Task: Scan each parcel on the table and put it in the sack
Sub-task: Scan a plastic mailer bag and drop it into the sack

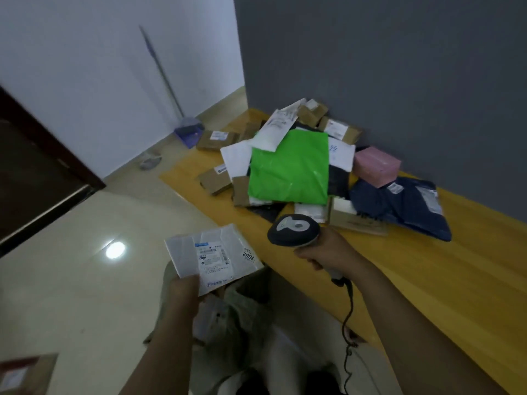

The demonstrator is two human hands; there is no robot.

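two hands in head view. left hand [184,290] pinches white parcel [225,252] at its near corner, thumb on top, label facing up, held above the sack [242,312] on the floor beside the table [433,275]. right hand [330,252] has fingers curled round the scanner [293,230] grip, just right of the parcel, not touching; cable [348,323] hangs down. other parcels piled on table: green mailer [288,169] on top, pink box [376,165] & navy bags [407,205] nr the wall.

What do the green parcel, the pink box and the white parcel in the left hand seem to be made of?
Green parcel: likely glossy plastic film; it shines and wrinkles. Pink box: probably matte cardboard, with crisp edges. White parcel in the left hand: apparently plastic film, creased, with a paper label.
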